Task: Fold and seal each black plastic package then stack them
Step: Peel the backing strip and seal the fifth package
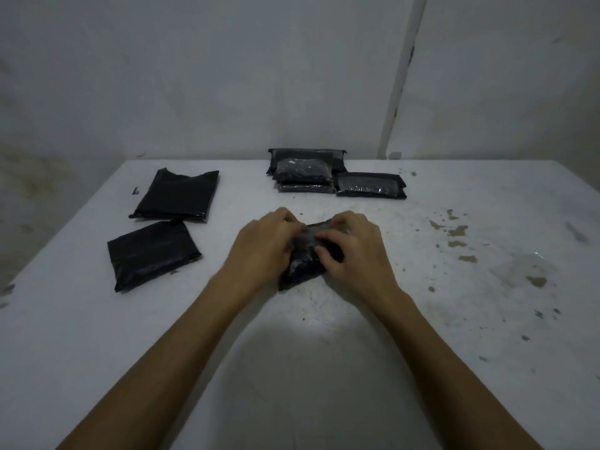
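Note:
A black plastic package point(303, 266) lies on the white table point(292, 368) at the middle, mostly covered by both hands. My left hand point(263, 245) grips its left side with curled fingers. My right hand point(352, 250) holds its right side, fingers curled over the top. Two folded black packages lie to the left, one near point(152, 254) and one farther back point(177, 196). A pile of packages with shiny contents point(305, 170) sits at the back, and another such package point(370, 185) lies beside it on the right.
The table is worn, with brown chipped patches point(457, 235) on the right. A clear plastic piece point(522, 269) lies near the right edge. A grey wall stands right behind the table.

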